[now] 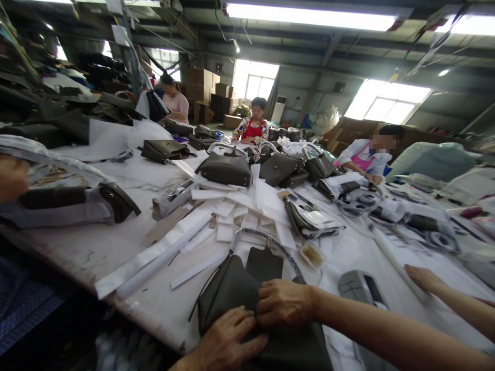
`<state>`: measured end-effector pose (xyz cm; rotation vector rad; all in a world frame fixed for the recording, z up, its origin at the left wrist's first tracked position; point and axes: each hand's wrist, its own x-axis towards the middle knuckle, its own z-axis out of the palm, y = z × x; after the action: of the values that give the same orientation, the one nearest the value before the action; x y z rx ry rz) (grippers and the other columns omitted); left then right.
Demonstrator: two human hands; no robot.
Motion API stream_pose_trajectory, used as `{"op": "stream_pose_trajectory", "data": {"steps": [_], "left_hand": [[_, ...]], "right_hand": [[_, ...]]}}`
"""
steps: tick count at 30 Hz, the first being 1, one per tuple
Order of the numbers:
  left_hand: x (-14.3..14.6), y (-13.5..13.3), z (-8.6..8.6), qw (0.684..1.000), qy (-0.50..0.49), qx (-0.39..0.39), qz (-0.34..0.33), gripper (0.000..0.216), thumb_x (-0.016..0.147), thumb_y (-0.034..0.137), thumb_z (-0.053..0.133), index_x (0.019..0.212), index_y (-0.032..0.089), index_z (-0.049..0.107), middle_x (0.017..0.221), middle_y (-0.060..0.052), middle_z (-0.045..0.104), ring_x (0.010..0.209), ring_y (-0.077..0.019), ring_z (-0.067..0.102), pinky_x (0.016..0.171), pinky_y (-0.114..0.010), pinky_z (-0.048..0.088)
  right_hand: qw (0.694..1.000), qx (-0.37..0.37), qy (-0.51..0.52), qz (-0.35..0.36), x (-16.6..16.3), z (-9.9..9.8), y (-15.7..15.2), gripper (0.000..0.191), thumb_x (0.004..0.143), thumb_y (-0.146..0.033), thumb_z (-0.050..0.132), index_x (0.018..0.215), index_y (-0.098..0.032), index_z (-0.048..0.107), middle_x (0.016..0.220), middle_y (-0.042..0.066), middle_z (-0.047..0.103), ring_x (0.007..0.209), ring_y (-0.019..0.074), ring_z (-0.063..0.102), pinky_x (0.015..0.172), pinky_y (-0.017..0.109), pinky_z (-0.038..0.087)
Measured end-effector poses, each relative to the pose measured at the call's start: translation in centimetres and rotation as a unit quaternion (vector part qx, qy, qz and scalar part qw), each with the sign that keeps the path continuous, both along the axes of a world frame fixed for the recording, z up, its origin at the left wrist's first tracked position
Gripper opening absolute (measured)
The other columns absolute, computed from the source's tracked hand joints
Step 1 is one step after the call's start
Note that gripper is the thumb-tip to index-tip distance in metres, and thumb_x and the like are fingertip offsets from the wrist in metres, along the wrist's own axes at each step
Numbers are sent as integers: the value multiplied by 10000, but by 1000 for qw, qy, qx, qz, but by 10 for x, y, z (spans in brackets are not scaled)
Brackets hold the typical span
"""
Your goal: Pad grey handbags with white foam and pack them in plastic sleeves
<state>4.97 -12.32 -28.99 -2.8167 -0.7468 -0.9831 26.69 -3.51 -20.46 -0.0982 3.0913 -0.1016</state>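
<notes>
A dark olive handbag lies at the near edge of the white table, its flap and strap pointing away from me. My left hand rests on the bag's near side with its fingers bent and pressed into the leather. My right hand is closed in a fist-like pinch on the bag's middle, touching the left fingertips. A small clear tub with brown paste stands just beyond the bag.
White paper strips and a paper roll litter the table. More dark handbags sit farther back. A grey tool lies to the right, near another person's hand. Three co-workers sit at the far side. Another hand shows at the left edge.
</notes>
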Motion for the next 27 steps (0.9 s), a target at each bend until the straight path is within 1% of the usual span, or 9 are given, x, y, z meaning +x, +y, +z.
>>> {"op": "stream_pose_trajectory", "data": {"steps": [4, 8, 11, 13, 15, 18, 21, 24, 27], "left_hand": [[8, -1, -11, 998, -15, 49, 31, 298, 963, 323, 521, 1249, 332, 603, 1089, -12, 665, 1138, -184, 585, 1103, -392, 420], [15, 3, -21, 990, -36, 116, 69, 433, 894, 551, 586, 1283, 362, 589, 1163, -17, 660, 1181, -217, 562, 1144, -447, 355], [18, 6, -22, 988, -21, 130, 81, 377, 892, 499, 617, 1247, 369, 610, 1178, 21, 663, 1219, -207, 535, 1208, -439, 232], [18, 6, -21, 987, -21, 132, 88, 347, 897, 483, 617, 1222, 362, 625, 1209, 29, 660, 1239, -206, 522, 1223, -425, 187], [15, 7, -19, 987, -11, 137, 79, 377, 900, 524, 593, 1232, 350, 621, 1268, 11, 644, 1268, -218, 508, 1219, -430, 189], [-1, 7, -12, 988, 31, 138, 56, 448, 917, 571, 530, 1254, 289, 619, 1286, -22, 644, 1293, -215, 493, 1218, -422, 188], [-30, 9, 1, 982, 93, 144, 77, 556, 927, 608, 470, 1270, 198, 623, 1305, -51, 642, 1342, -228, 445, 1237, -435, 127], [-58, 13, 13, 967, 142, 172, 123, 645, 918, 659, 425, 1291, 169, 617, 1379, -89, 595, 1422, -272, 350, 1240, -483, 71], [-69, 17, 15, 958, 172, 193, 125, 691, 919, 681, 365, 1289, 157, 623, 1384, -120, 588, 1453, -287, 301, 1238, -489, 77]], "right_hand": [[999, 33, 0, -6, -2, 2, -3, 199, 951, -247, 545, 769, -218, 620, 791, 6, 681, 751, 174, 556, 642, 321, 350], [983, -19, -23, -184, -17, 11, -25, 164, 918, -305, 618, 779, -229, 657, 844, -5, 709, 808, 172, 584, 714, 317, 394], [927, -103, 13, -360, -30, 10, -51, 179, 942, -361, 576, 936, -246, 715, 1063, 11, 728, 1014, 179, 607, 942, 323, 408], [875, -145, 35, -460, -33, 4, -65, 324, 950, -445, 552, 1174, -254, 686, 1262, 42, 676, 1213, 224, 552, 1120, 401, 313], [834, -180, 36, -520, -29, -2, -72, 525, 938, -544, 531, 1364, -241, 579, 1433, 86, 558, 1355, 281, 449, 1196, 498, 202], [810, -241, 14, -535, -17, -3, -72, 669, 923, -632, 485, 1452, -223, 483, 1540, 115, 415, 1435, 306, 347, 1213, 544, 155], [814, -287, 8, -505, -6, -3, -70, 758, 887, -680, 506, 1488, -228, 422, 1573, 110, 350, 1467, 299, 286, 1220, 539, 132], [827, -263, 48, -494, -3, -16, -73, 848, 811, -702, 601, 1510, -276, 377, 1588, 100, 320, 1473, 329, 257, 1216, 572, 82], [848, -209, 89, -478, -4, -35, -77, 905, 786, -701, 634, 1528, -276, 337, 1586, 103, 326, 1465, 345, 273, 1218, 578, 75]]}}
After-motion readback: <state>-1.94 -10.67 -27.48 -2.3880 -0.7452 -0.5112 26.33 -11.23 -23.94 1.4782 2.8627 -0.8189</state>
